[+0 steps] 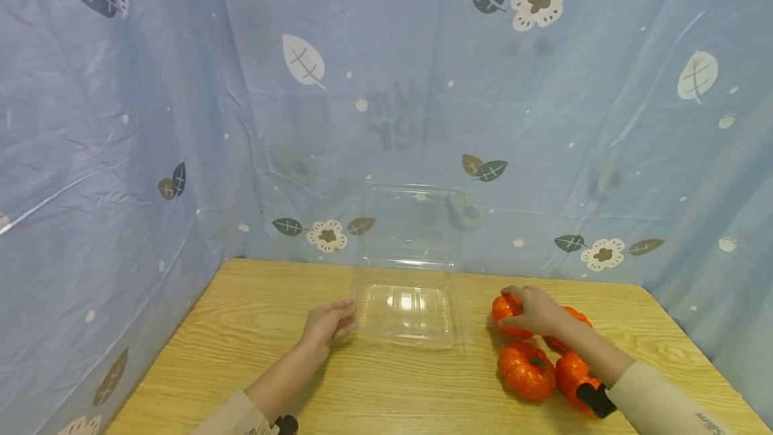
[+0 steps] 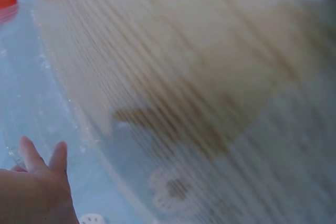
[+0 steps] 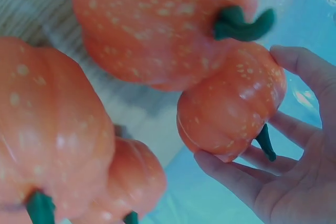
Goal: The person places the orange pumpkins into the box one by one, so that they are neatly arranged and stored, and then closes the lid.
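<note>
A clear plastic clamshell box sits on the table with its lid raised against the curtain. At the box's left edge is my left hand, its fingertips touching or very near the rim. In the left wrist view that hand shows two fairly straight fingers. On the right, my right hand grips a small orange toy pumpkin with a green stem, thumb and fingers spread around its sides. Other orange pumpkins lie close by, one partly hidden under the right forearm.
The wooden table ends at a blue patterned curtain behind and at the left. A larger pumpkin touches the held one in the right wrist view. Another pumpkin is beside the right wrist camera.
</note>
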Motion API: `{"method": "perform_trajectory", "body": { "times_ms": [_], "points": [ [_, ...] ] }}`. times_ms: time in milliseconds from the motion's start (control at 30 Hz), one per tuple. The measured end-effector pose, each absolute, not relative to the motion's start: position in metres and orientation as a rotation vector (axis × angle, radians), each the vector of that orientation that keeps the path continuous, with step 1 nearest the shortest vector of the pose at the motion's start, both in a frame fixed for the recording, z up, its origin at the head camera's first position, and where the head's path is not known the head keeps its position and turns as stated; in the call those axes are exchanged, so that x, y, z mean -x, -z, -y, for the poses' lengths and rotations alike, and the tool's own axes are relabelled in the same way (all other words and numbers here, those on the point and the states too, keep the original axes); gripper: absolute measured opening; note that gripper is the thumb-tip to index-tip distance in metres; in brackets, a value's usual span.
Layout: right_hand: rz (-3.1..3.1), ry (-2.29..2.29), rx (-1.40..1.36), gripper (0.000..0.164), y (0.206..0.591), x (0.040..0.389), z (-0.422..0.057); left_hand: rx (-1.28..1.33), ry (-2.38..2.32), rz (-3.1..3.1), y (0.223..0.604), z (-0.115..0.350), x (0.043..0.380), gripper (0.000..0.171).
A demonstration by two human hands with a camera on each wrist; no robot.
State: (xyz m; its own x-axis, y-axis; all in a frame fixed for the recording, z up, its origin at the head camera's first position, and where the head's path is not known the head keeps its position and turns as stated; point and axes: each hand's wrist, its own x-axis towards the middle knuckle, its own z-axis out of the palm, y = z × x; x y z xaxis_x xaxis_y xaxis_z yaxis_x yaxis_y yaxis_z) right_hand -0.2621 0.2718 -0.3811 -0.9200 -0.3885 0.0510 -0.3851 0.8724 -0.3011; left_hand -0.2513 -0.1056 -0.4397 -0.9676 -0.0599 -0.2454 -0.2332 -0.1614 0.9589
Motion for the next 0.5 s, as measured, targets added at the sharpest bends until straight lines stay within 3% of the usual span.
{"method": "perform_trajectory", "body": {
  "times_ms": [500],
  "points": [
    [-2.955,0.440,0.686,0.060,0.365,0.257,-0.268,0.322,-2.314,-1.958,0.438,0.104,0.248,0.036]
  ]
}}
